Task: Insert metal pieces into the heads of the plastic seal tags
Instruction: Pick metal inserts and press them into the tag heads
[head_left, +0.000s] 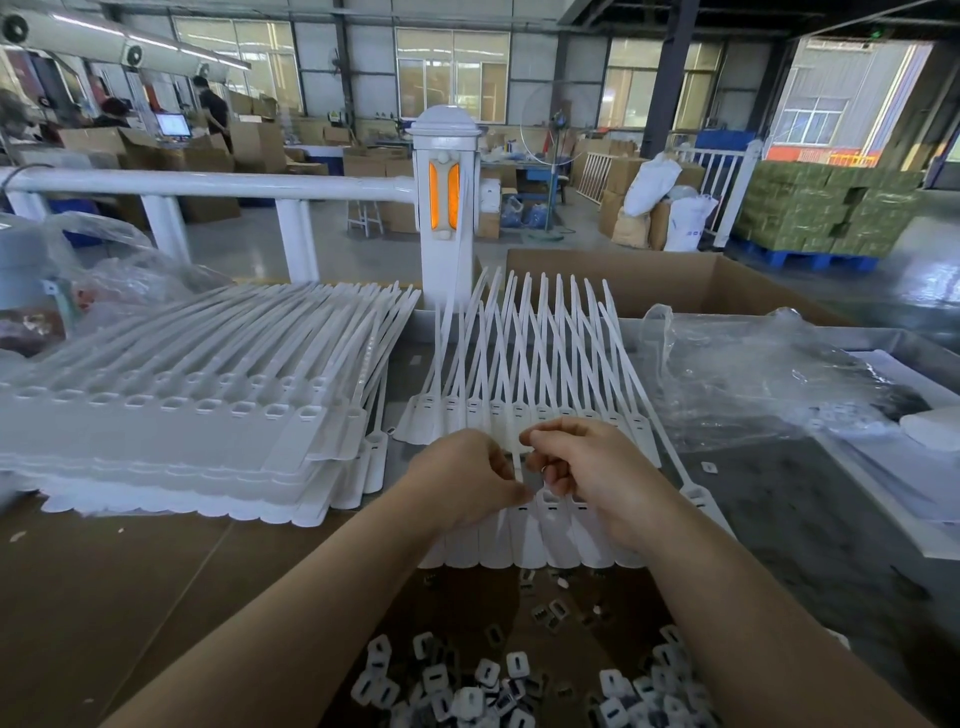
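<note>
Above the seal tags (524, 540), both hands' fingers (506, 475) curled, touching.

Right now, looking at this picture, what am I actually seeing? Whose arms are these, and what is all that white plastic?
There is no machine here: a camera worn on a person's head looks down at their own two bare hands. The left hand and right hand meet over a row of white plastic seal tags, fingers curled as if pinching something small; I cannot make out what. A bigger stack of tags lies to the left. Nearest the camera sits a pile of small metal pieces, which go into the tag heads. Behind is a cardboard box.
</note>
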